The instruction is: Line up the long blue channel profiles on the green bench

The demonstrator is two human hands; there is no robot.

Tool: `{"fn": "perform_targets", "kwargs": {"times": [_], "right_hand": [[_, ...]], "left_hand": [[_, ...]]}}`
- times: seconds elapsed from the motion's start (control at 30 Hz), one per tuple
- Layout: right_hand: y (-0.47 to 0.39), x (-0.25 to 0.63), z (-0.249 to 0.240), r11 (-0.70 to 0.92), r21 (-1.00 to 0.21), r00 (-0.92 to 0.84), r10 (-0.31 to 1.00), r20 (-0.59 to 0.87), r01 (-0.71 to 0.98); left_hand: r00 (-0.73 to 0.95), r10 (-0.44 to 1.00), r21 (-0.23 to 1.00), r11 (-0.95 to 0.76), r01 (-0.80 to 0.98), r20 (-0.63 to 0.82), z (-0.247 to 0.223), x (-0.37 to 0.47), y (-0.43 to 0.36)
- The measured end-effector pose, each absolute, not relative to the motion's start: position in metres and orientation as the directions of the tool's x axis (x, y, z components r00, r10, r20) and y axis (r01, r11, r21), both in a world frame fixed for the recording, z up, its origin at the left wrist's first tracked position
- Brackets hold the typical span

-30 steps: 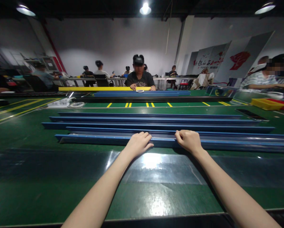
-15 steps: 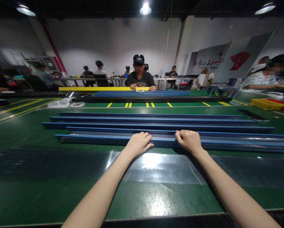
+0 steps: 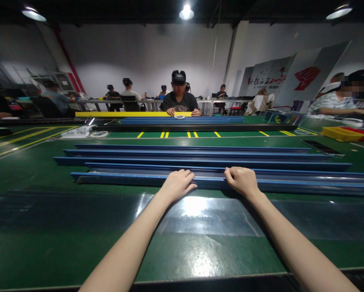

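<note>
A long blue channel-shaped profile lies crosswise on the green table in front of me. On its near wall rests my left hand, fingers curled over the edge and thumb on the near side. My right hand is closed like a fist on the same profile, further right; its fingertips are hidden inside the channel. A gap of bare profile shows between the two hands. Under my forearms a clear plastic strip stretches flat across the table and reflects the lamp.
Several more blue profiles lie parallel just beyond. A phone-like dark slab is at right, near a yellow tray. Across the table a person holds a long yellow profile. A black bar lies before that person.
</note>
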State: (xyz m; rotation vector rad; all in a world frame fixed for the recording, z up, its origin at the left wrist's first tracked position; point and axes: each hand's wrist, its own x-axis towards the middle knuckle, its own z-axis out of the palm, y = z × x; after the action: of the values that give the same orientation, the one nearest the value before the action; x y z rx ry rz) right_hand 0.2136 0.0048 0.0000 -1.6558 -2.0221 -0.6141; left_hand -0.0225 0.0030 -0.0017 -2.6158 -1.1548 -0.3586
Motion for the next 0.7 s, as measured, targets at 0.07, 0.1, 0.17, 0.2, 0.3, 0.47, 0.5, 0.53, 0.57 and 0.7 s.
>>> {"fn": "perform_targets", "kwargs": {"times": [0.07, 0.1, 0.17, 0.2, 0.3, 0.47, 0.5, 0.53, 0.57, 0.7], "right_hand": [[0.0048, 0.2135, 0.0002, 0.18, 0.056, -0.177, 0.782, 0.598, 0.982], [0.0048, 0.2135, 0.0004, 0.179, 0.057, -0.178, 0.782, 0.597, 0.982], [0.0048, 0.2138, 0.0005, 0.177, 0.059, -0.177, 0.785, 0.594, 0.982], [0.0049, 0.214, 0.0004, 0.176, 0.059, -0.177, 0.786, 0.593, 0.983], [0.0052, 0.2147, -0.0001, 0.18, 0.064, -0.182, 0.784, 0.593, 0.982], [0.0056, 0.215, -0.0008, 0.184, 0.064, -0.185, 0.776, 0.603, 0.981], [0.0055, 0.2149, -0.0008, 0.184, 0.064, -0.184, 0.775, 0.604, 0.981], [0.0053, 0.2147, -0.0007, 0.184, 0.064, -0.185, 0.774, 0.605, 0.981], [0.0051, 0.2146, -0.0006, 0.186, 0.065, -0.186, 0.773, 0.606, 0.981], [0.0044, 0.214, 0.0, 0.189, 0.06, -0.186, 0.772, 0.608, 0.98]], "left_hand": [[0.654, 0.682, -0.139, -0.65, 0.747, 0.328, -0.0019, -0.0227, 0.0032], [0.654, 0.68, -0.142, -0.65, 0.747, 0.33, -0.0021, -0.0227, 0.0033], [0.655, 0.677, -0.148, -0.649, 0.746, 0.336, -0.0025, -0.0228, 0.0036], [0.656, 0.676, -0.149, -0.649, 0.746, 0.337, -0.0026, -0.0227, 0.0036], [0.654, 0.679, -0.145, -0.648, 0.747, 0.333, -0.0025, -0.0226, 0.0034], [0.653, 0.684, -0.138, -0.649, 0.748, 0.326, -0.0017, -0.0223, 0.0028], [0.653, 0.684, -0.138, -0.648, 0.749, 0.327, -0.0017, -0.0223, 0.0028], [0.652, 0.684, -0.139, -0.648, 0.749, 0.328, -0.0017, -0.0222, 0.0029], [0.652, 0.683, -0.141, -0.647, 0.749, 0.33, -0.0018, -0.0221, 0.0029], [0.655, 0.676, -0.15, -0.648, 0.746, 0.339, -0.0025, -0.0222, 0.0032]]}}
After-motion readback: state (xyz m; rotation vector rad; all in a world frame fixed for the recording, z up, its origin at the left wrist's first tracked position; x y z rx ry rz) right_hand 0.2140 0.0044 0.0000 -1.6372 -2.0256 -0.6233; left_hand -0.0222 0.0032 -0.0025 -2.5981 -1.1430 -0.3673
